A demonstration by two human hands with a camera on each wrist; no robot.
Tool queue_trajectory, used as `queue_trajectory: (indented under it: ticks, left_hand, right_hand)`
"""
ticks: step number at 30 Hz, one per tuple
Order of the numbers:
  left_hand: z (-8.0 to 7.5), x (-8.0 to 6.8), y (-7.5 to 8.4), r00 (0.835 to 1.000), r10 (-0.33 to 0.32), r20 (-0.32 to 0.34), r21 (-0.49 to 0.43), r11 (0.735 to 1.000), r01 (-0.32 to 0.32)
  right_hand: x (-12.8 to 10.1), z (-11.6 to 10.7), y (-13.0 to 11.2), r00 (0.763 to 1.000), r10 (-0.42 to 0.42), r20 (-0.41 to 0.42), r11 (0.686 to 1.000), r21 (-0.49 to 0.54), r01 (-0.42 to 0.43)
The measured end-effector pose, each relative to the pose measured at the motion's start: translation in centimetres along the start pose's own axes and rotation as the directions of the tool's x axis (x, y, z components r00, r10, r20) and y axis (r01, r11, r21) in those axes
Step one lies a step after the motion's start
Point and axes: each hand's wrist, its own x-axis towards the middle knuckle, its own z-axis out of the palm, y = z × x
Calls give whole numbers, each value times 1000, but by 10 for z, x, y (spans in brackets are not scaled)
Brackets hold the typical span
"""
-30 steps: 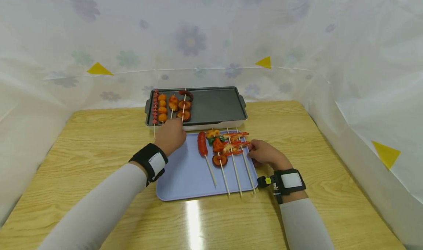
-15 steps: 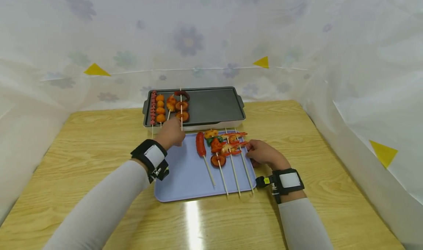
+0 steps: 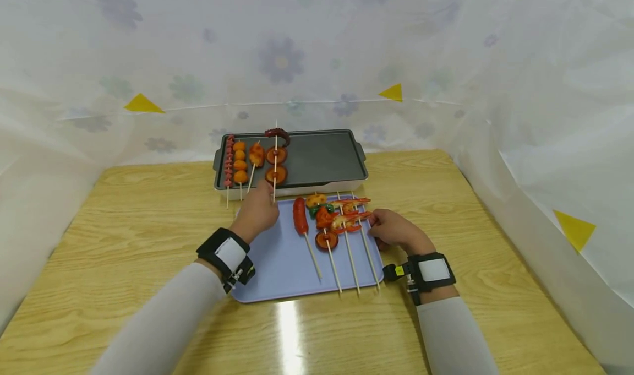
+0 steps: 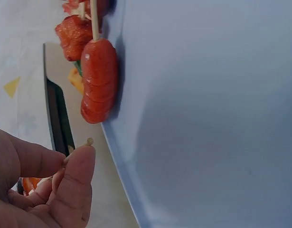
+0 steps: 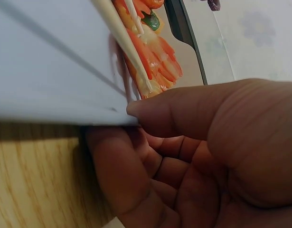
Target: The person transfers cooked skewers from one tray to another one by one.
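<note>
In the head view my left hand point(image 3: 256, 212) pinches the lower stick of a skewer point(image 3: 275, 156) with two mushroom slices and a dark red octopus tentacle. That skewer overlaps the left half of the dark grill pan point(image 3: 324, 157). The left wrist view shows the stick's blunt end point(image 4: 90, 141) poking out between thumb and finger. My right hand point(image 3: 396, 232) grips the right edge of the lavender tray point(image 3: 267, 267), thumb on top and fingers beneath in the right wrist view. Nearest it on the tray lie two shrimp skewers point(image 3: 349, 221).
On the pan's left are a pink-red skewer point(image 3: 229, 163), an orange ball skewer point(image 3: 240, 163) and a browned meat skewer point(image 3: 256, 155). A sausage skewer point(image 3: 300, 215) and a mixed vegetable skewer point(image 3: 325, 219) lie on the tray. A white floral curtain point(image 3: 282, 61) hangs behind.
My left hand has drawn slightly back, and the mushroom and octopus skewer has shifted a little right, away from the meat skewer, its tentacle end farther back. The right hand keeps its hold.
</note>
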Motion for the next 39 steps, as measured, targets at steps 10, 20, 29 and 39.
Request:
queue_trajectory:
  ticks: [10, 20, 29, 39]
  left_hand:
    - [-7, -18, 4, 992, -89, 88, -392, 912, 117]
    - [-16, -41, 6, 992, -42, 119, -361, 929, 82]
    - [-23, -62, 8, 976, -20, 218, -277, 957, 82]
    - [-18, -83, -3, 972, -14, 236, -314, 945, 90]
  right_hand:
    - [0, 0, 1, 1000, -5, -4, 1000, 9, 5]
    - [1, 1, 1, 1000, -7, 4, 1000, 4, 7]
    - [1, 1, 1, 1000, -17, -1, 1000, -11, 17]
    - [2, 1, 1, 1000, -14, 1, 1000, -17, 14]
